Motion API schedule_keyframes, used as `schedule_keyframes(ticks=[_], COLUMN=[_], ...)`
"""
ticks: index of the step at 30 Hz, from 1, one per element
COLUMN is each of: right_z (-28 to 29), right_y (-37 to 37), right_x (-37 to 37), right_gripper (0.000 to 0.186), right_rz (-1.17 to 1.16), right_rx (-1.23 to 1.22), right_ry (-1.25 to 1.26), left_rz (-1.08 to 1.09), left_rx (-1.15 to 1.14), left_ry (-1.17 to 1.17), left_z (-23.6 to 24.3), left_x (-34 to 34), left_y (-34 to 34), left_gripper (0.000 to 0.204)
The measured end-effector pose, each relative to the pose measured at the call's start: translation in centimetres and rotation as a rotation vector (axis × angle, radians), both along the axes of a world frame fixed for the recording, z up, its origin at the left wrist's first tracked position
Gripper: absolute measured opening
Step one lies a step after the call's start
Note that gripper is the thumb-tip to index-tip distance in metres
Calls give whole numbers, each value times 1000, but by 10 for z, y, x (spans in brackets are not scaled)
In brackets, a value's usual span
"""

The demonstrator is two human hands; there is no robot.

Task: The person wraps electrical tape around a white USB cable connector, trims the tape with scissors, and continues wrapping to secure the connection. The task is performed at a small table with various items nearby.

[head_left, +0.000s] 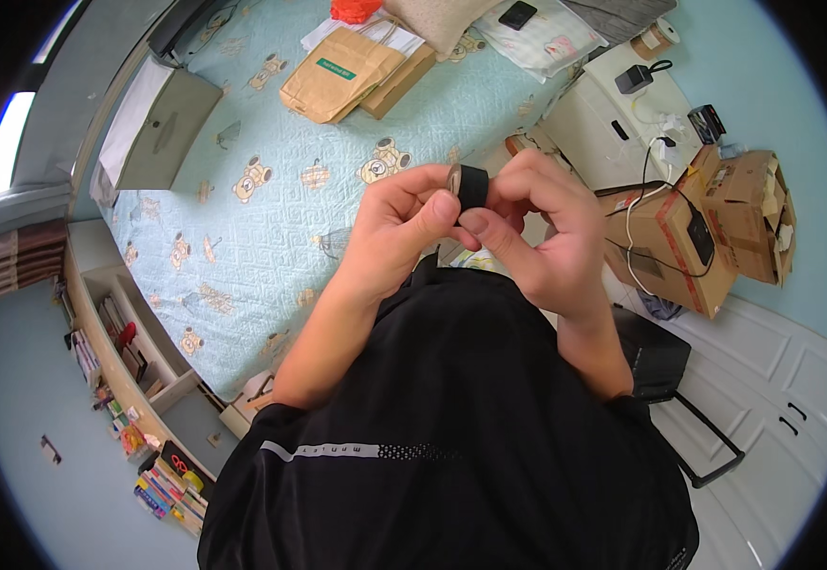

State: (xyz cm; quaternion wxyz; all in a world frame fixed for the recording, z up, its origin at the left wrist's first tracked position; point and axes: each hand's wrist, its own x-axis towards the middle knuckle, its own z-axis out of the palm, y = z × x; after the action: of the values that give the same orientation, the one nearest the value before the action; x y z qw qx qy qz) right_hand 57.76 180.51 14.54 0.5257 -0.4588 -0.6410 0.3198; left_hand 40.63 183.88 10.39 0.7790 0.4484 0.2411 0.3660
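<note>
Between my two hands, in front of my chest, is a small black roll, like tape (473,185), with a pale inner ring showing at its left side. My left hand (404,223) grips it from the left, thumb pressed on its near face. My right hand (542,233) is closed at its right side, fingers curled and thumb touching the lower edge; the right fingertips are partly hidden. Below the hands is the front of my black shirt (451,380).
A bed (214,256) holds paper bags (342,71), pillows and a phone (518,14). A drawer unit (584,133) with chargers and cables, plus cardboard boxes (746,218), stand at the right. Shelves with books (167,494) line the left; a black case (665,361) is lower right.
</note>
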Motion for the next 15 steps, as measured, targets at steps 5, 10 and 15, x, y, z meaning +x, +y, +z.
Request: schedule_keyframes(ticks=[5,10,15], right_z=[-1,0,1], right_y=[-1,-2,-1], right_x=[-4,-6,-2], right_gripper=[15,15,15], right_rz=[-25,-35,-21], right_rx=[-73,-105,14], right_ry=[57,95,-99], left_rz=[27,-24,-16], left_rx=[-98,-111,-82], left_ry=[-79,-91,-144], left_z=[1,1,3], left_x=[2,1,3], left_y=[-2,0,1], left_gripper=[45,47,52])
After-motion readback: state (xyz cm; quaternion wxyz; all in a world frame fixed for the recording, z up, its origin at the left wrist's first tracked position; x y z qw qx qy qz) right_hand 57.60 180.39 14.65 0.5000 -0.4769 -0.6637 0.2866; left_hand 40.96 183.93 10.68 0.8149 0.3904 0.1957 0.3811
